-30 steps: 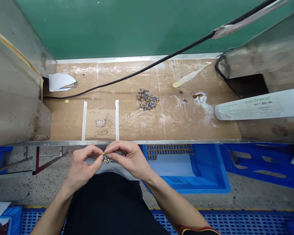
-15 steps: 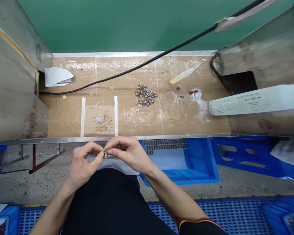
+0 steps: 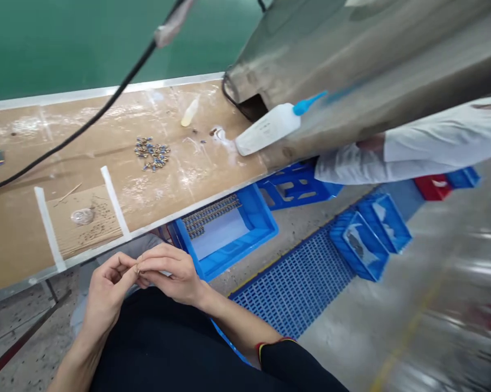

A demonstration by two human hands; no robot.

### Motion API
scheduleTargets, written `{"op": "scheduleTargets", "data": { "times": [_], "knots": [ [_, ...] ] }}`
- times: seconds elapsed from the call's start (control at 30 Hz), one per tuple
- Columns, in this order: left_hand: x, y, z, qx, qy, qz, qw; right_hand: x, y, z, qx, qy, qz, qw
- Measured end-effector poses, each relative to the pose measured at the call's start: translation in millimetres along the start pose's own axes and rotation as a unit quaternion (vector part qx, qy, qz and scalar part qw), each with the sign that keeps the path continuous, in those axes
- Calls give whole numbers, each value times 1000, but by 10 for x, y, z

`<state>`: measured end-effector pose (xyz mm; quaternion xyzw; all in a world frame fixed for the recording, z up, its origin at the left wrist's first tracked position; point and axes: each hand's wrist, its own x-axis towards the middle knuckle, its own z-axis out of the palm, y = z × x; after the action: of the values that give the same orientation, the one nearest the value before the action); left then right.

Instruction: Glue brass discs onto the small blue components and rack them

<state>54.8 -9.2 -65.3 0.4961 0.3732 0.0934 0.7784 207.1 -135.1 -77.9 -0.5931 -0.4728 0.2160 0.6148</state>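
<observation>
My left hand and my right hand meet just below the bench's front edge, their fingertips pinching a tiny brass part. Most of that part is hidden by my fingers, and its blue section cannot be made out here. Beyond my hands, a loose pile of small brass and blue parts lies on the brown workbench. A cardboard sheet taped between white strips holds a clear round dish.
A blue crate below the bench edge holds rows of brass parts. A white glue bottle with a blue nozzle lies on the bench. A co-worker's white sleeve reaches in at right. Blue mesh matting and blue bins stand on the floor.
The whole view has swung right and tilted, bringing in the floor, bins and a co-worker's sleeve. My hands still pinch the part, now mostly hidden by my fingers.
</observation>
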Motion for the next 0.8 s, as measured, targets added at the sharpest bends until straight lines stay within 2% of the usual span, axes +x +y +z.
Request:
{"op": "scheduleTargets", "data": {
  "times": [0.07,0.13,0.2,0.27,0.37,0.43,0.57,0.7,0.8],
  "knots": [
    [52,-4,146,-7,-50,-28,998,-147,7,-94,-18,43,33,998],
    [87,-1,263,0,-94,-54,994,-281,84,-286,-25,115,107,987],
    [108,-2,327,24,-119,-69,990,-417,277,-595,-50,207,212,954],
    [114,-9,340,52,-124,-69,988,-562,581,-981,-98,273,311,905],
    [102,-19,303,78,-116,-66,988,-782,1121,-1505,-148,272,377,873],
    [87,-20,272,93,-109,-68,987,-911,1439,-1703,-176,250,411,859],
    [54,-17,232,115,-105,-75,985,-1095,1843,-1768,-220,203,463,834],
    [34,-14,219,124,-103,-75,984,-1188,2035,-1745,-251,187,484,817],
    [31,-16,217,126,-106,-74,984,-1223,2120,-1756,-257,174,489,815]
  ]
}}
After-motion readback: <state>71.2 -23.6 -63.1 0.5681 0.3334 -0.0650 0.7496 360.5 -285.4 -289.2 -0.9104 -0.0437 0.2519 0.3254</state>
